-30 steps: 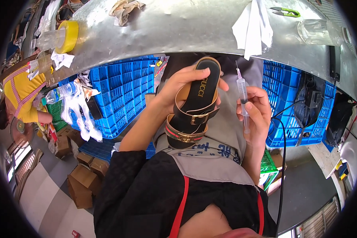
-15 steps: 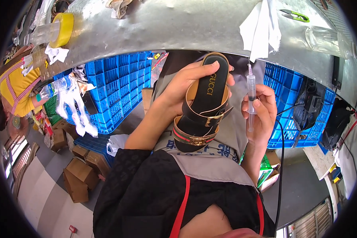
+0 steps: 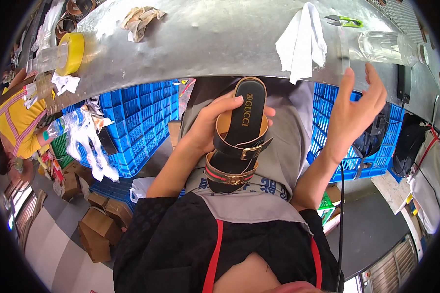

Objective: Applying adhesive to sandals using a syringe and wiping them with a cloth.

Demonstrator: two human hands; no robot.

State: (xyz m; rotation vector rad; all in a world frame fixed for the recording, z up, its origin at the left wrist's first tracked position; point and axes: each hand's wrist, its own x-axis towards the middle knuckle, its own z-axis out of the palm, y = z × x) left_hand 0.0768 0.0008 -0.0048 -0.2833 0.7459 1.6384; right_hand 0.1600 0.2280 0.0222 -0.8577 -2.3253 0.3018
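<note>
Left hand (image 3: pixel 208 129) grips black sandal (image 3: pixel 239 132), long axis upright, heel toward table (image 3: pixel 220 44); right hand (image 3: pixel 357 115) open, empty.

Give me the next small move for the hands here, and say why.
Probably reach the right hand forward to the metal table. It is open and holds nothing, raised near the table edge beside the white cloth, with green snips and a clear bottle just beyond. The left hand grips the black sandal over the lap.

Your left hand (image 3: pixel 208 129) grips the black sandal (image 3: pixel 239 134) at frame centre (sole up); your right hand (image 3: pixel 354 110) hangs open, right of it.
</note>
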